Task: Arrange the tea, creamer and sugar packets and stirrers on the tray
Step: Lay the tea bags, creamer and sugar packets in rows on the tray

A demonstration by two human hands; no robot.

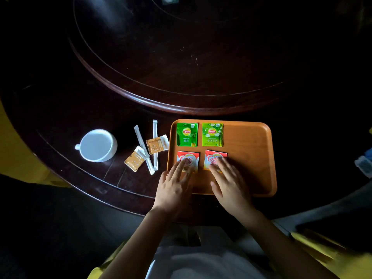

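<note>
**Four packets on the tray, four items beside it**

On the orange tray (251, 158) lie two green tea packets (187, 134) and two red creamer packets (189, 158), filling its left half; the right half is bare. The left hand (173, 188) and right hand (229, 182) lie flat, fingers spread, fingertips pressing one creamer packet each, gripping nothing. Left of the tray on the dark surface (60, 109): two tan sugar packets (157, 144), two white stirrers (155, 144) and one white cup (98, 144).

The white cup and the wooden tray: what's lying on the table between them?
In the head view, between the white cup and the tray lie two tan sugar packets and two wrapped stirrers.
</note>
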